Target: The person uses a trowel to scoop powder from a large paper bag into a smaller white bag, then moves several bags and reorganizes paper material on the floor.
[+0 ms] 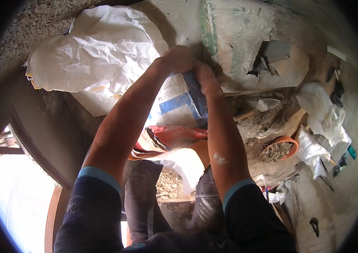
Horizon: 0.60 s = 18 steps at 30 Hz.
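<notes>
Both my arms stretch forward to the far end of a white and blue paper sack (174,101). My left hand (178,59) is closed over its upper end, with the fingers curled away from view. Close beside it, my right hand (204,78) grips the sack's right upper corner, its fingers mostly hidden behind. The near end of the sack is torn, showing red and brown paper layers (177,137) that hang above my knees. A white woven sack (103,50) lies crumpled just left of my hands.
A large dusty paper sack (246,46) with a ripped hole lies at the far right. Right of my forearm are a trowel (267,104), an orange bucket (291,147) of rubble and white plastic bags (320,107). A wooden frame (56,215) borders a bright opening at lower left.
</notes>
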### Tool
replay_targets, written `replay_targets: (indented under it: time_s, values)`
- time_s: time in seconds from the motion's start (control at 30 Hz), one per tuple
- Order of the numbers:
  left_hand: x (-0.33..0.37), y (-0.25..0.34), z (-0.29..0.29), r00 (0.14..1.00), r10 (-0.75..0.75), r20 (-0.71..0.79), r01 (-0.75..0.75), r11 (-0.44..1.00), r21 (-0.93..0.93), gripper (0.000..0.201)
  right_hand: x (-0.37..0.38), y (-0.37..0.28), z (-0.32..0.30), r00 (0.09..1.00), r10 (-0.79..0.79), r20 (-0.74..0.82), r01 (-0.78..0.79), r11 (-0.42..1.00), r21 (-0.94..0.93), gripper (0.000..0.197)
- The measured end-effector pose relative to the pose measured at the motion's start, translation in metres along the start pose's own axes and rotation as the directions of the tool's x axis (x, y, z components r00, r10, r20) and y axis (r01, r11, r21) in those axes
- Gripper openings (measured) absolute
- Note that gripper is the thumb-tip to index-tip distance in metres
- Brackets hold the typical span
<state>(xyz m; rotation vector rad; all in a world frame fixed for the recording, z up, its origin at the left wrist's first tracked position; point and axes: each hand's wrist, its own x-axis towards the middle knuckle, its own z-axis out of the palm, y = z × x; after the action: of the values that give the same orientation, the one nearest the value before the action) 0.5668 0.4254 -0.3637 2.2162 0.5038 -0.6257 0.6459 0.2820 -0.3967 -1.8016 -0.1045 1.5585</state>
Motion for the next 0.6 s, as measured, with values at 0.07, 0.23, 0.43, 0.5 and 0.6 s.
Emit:
replay_targets:
  time_s: [0.07,0.23,0.43,0.5,0.6]
  values:
    - [0.002,-0.002,0.004,0.995,0.046,-0.089,-0.048,0.999,-0.02,0.018,0.007,-0.003,0.003,0.999,0.047,0.008,-0.047,0.999,0.011,0.04]
    - [-0.008,0.015,-0.003,0.998,-0.033,-0.052,0.031,0.999,-0.025,0.019,-0.005,-0.014,0.008,0.986,0.165,0.015,-0.164,0.964,0.21,0.045]
    - [-0.015,0.024,-0.003,0.989,-0.129,-0.074,0.121,0.987,-0.104,0.021,0.007,0.004,-0.001,0.99,0.133,0.036,-0.138,0.96,0.243,0.042]
    - [-0.017,0.019,-0.007,0.982,-0.19,0.0,0.186,0.959,-0.215,0.022,0.004,0.003,0.002,0.991,0.123,0.05,-0.133,0.944,0.301,0.04]
    - [-0.015,0.012,-0.02,0.972,-0.173,0.16,0.22,0.911,-0.35,0.022,0.005,0.002,-0.006,0.985,0.149,0.083,-0.168,0.929,0.33,0.04]
